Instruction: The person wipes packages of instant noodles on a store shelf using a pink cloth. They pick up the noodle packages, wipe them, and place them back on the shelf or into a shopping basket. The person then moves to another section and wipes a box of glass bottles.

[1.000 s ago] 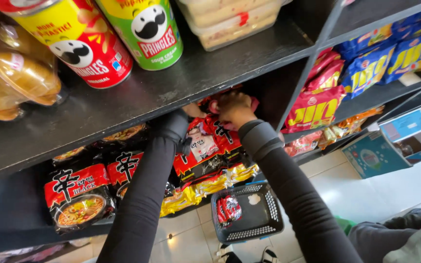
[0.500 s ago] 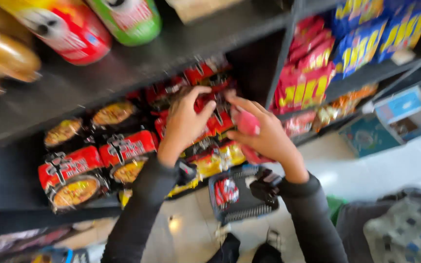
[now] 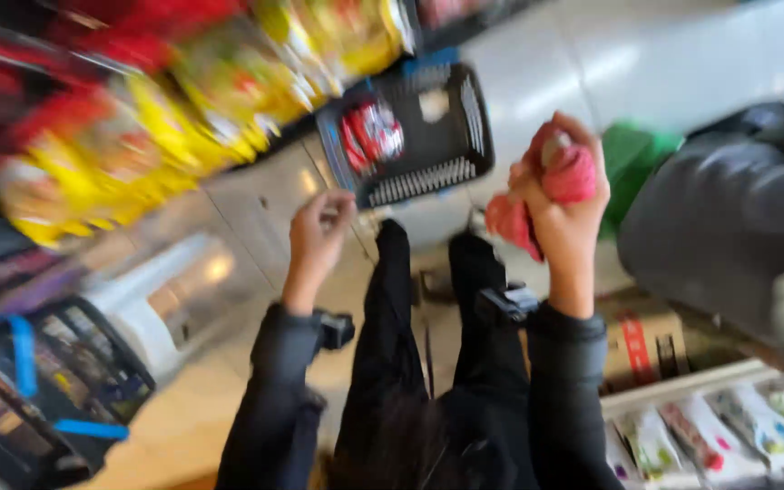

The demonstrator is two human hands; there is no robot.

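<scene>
Head view, and it is badly blurred. The right hand (image 3: 563, 204) is clenched tight around a red packet (image 3: 566, 178), held up in the air above the floor, near the dark basket (image 3: 410, 127) but not over it. The left hand (image 3: 317, 238) is loosely curled with nothing in it, fingers half closed, well apart from the right.

To do this carry well, I would say: keep the grip firm but not crushing, bring the packet squarely over the basket's opening, and let go low, so it lands beside what lies there.

Counting now: one red packet in the hand, one red-and-white packet (image 3: 372, 136) already lying in the basket, one basket on the floor. The yellow and red packs on the shelf (image 3: 183, 100) are too smeared to count.
</scene>
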